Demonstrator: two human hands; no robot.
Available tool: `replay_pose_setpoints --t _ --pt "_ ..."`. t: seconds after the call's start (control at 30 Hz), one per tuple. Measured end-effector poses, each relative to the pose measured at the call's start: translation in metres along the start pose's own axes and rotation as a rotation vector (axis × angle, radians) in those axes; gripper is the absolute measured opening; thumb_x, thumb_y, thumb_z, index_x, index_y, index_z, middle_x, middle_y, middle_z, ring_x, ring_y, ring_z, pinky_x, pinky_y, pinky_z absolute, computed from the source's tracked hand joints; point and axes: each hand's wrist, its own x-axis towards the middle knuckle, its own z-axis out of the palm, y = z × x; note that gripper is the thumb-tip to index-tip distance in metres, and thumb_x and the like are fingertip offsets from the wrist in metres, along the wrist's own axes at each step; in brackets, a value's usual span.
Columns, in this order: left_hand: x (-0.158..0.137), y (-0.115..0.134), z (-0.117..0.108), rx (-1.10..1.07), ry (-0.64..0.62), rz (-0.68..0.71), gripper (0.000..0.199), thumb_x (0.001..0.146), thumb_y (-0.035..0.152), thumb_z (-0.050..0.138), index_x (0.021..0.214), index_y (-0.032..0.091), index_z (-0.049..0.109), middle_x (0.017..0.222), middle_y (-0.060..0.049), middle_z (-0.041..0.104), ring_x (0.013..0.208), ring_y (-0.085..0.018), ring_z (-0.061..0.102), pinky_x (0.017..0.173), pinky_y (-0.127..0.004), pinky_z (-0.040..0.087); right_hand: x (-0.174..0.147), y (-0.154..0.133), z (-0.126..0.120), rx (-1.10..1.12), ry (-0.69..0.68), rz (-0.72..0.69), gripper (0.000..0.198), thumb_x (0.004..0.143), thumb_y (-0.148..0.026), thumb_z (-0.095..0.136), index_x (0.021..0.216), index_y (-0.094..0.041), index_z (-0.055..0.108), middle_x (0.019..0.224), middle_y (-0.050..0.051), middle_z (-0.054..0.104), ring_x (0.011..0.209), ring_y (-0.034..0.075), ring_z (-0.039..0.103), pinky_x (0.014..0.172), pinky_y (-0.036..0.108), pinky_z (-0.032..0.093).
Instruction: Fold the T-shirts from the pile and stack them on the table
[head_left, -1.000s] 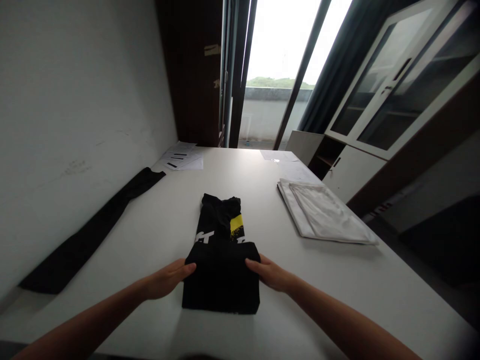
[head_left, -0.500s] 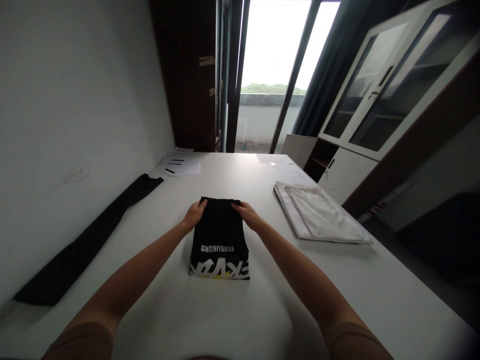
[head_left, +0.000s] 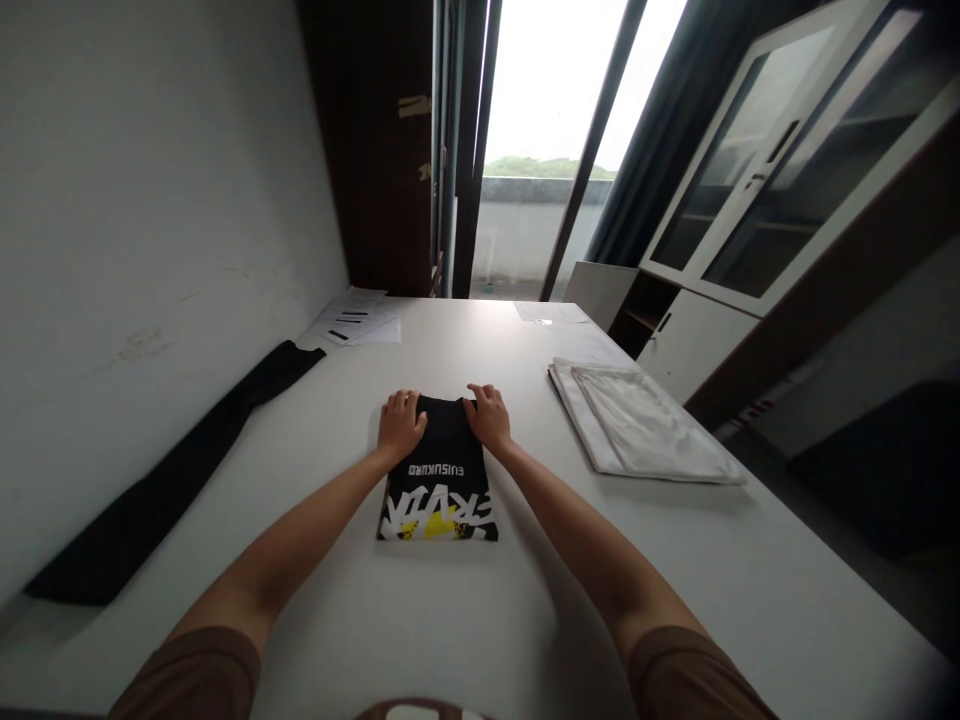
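Left hand (head_left: 402, 424) and right hand (head_left: 491, 416) rested apart, unclenched, at the far corners of the black garment (head_left: 441, 440), white cloth (head_left: 649, 422) to its right.

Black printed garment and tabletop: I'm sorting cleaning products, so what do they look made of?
Black printed garment: soft, matte fabric, fibre unclear; it lies folded. Tabletop: perhaps laminate or painted board, satin, judging by its soft window sheen.

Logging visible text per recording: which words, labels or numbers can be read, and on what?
"EVISUKURO": small white print, upside down on the folded black garment; second letter uncertain.
Large white lettering, same garment: stylised, partly cut off, not surely readable.
Far-left papers: print too small.
Far-right sheets: nothing legible.
Red marks: too blurred.
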Motion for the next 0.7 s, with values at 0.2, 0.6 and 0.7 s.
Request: replay_pose_setpoints --t 0.2,0.6,0.7 --pt "-0.012 -0.010 0.021 0.065 -0.359 0.222 0.055 0.103 0.050 0.043 0.154 0.027 0.046 0.165 -0.007 0.037 0.153 -0.030 0.030 0.124 -0.053 0.023 -0.019 -0.001 0.017 -0.068 -0.348 -0.199 0.057 0.106 -0.052 0.039 0.156 -0.026 0.044 0.163 0.008 0.038 0.152 0.026 0.030 0.123 0.043 0.025" --pt "-0.011 -0.020 0.026 0.150 -0.351 -0.015 0.072 0.102 0.060 0.034 0.162 0.020 0.033 0.171 -0.011 0.021 0.158 -0.032 0.018 0.126 -0.053 0.017 -0.022 -0.005 0.018 -0.111 -0.487 -0.139 0.075 0.103 -0.067 0.030 0.164 -0.024 0.028 0.172 0.007 0.014 0.160 0.025 0.005 0.127 0.048 0.006" --pt "-0.020 -0.016 0.022 0.152 -0.318 -0.031 0.071 0.103 0.056 0.034 0.160 0.015 0.036 0.170 -0.015 0.023 0.157 -0.032 0.022 0.126 -0.050 0.018 -0.031 -0.010 0.017 -0.122 -0.462 -0.117 0.076 0.103 -0.069 0.030 0.164 -0.024 0.029 0.172 0.008 0.013 0.159 0.026 0.005 0.127 0.049 0.006"
